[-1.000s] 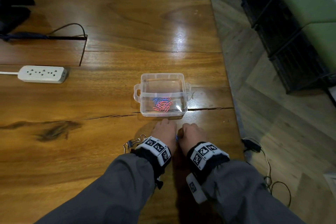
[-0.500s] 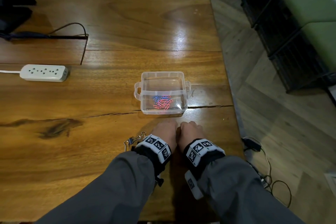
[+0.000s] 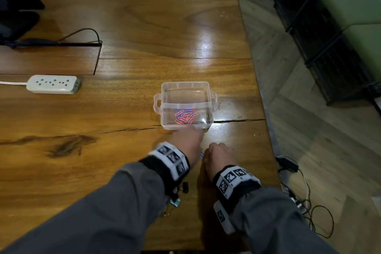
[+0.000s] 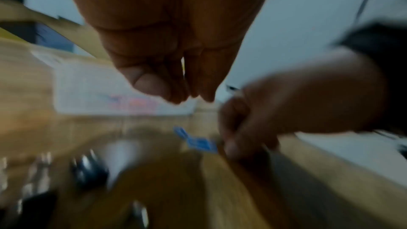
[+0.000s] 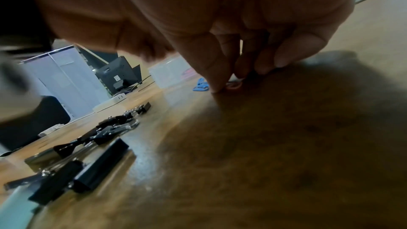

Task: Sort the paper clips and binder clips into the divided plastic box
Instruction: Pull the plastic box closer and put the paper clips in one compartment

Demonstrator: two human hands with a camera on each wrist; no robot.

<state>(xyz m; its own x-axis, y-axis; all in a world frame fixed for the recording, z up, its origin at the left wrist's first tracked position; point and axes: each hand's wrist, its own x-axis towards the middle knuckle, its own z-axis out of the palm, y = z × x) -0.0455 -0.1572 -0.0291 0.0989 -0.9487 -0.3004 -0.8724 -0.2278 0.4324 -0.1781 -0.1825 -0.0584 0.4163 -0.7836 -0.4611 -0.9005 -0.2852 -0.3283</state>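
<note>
The left hand [image 3: 188, 142] hovers bunched at the plastic box's [image 3: 185, 88] six o'clock wall — grip unclear (blur); the right hand [image 3: 218, 155] pinches a paper clip [image 5: 234, 85] on the table [image 3: 123, 27] — binder clips [image 5: 88, 147] at seven o'clock.

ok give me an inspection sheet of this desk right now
surface: wooden table, cracked, glare patch.
job's things: divided plastic box with paper clips in its near half; blue paper clips loose; binder clips on the table.
clutter: power strip.
grippers: left hand reaching towards the box, grip unclear; right hand pinching a pink paper clip.
cables: black cable; floor cables.
surroundings: green seating.
</note>
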